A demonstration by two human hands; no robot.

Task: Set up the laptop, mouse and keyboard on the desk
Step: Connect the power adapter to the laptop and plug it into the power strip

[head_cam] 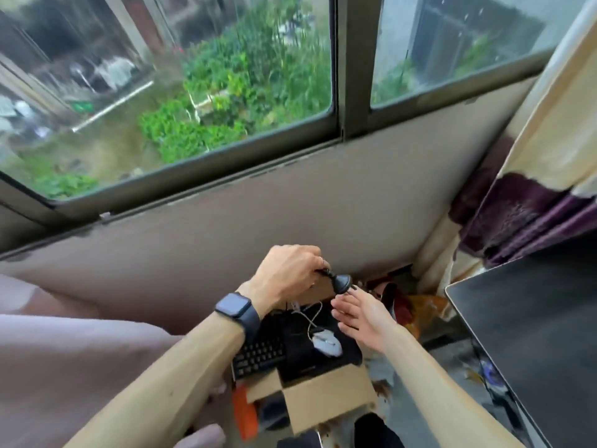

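My left hand (pixel 287 273), with a dark smartwatch on its wrist, is closed on a black plug (pixel 337 282) with its cable, held above an open cardboard box (pixel 326 400). My right hand (pixel 361 313) hovers just below and right of the plug, fingers apart and empty. Inside the box lie a black keyboard (pixel 258 354), a white mouse (pixel 327 342) with a pale cable, and a black flat item (pixel 310 357) under the mouse. At the right edge is a dark desk surface (pixel 529 331).
A large window (pixel 193 92) and a grey wall (pixel 258 215) fill the view ahead. A cream and purple curtain (pixel 523 202) hangs at the right. Pinkish fabric (pixel 64 350) lies at the left. An orange object (pixel 244 412) sits beside the box, with clutter on the floor.
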